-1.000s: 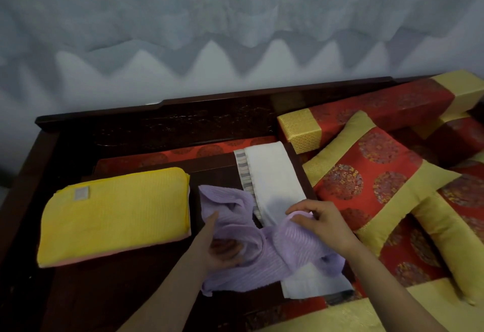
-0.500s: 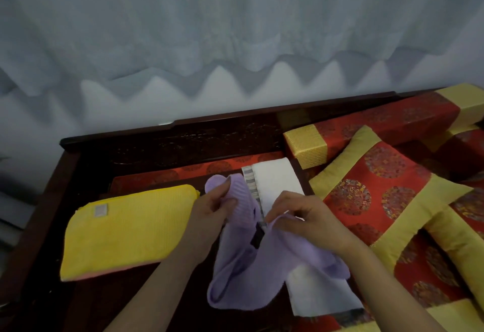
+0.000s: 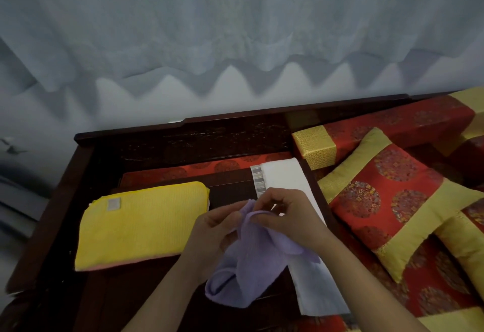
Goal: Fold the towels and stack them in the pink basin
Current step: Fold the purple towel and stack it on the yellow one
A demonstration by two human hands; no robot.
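A crumpled lilac towel (image 3: 251, 261) hangs between my hands over the dark wooden table (image 3: 146, 300). My left hand (image 3: 212, 237) grips its upper edge from the left. My right hand (image 3: 288, 216) pinches the same edge from the right, close beside the left. Under the right hand lies a long white towel (image 3: 285, 177) with a grey striped band. A folded yellow towel (image 3: 141, 224) rests at the left, with a pink rim (image 3: 131, 263) showing beneath its near edge; the basin itself is hidden.
Red and gold cushions (image 3: 387, 200) crowd the right side, with a bolster (image 3: 366, 135) behind them. A dark carved wooden backrest (image 3: 209, 138) runs along the far edge, and a pale curtain (image 3: 235, 30) hangs behind it.
Both hands have lifted the lilac towel off the table and come together at its upper edge. The view has shifted, so everything sits lower right in the frame.
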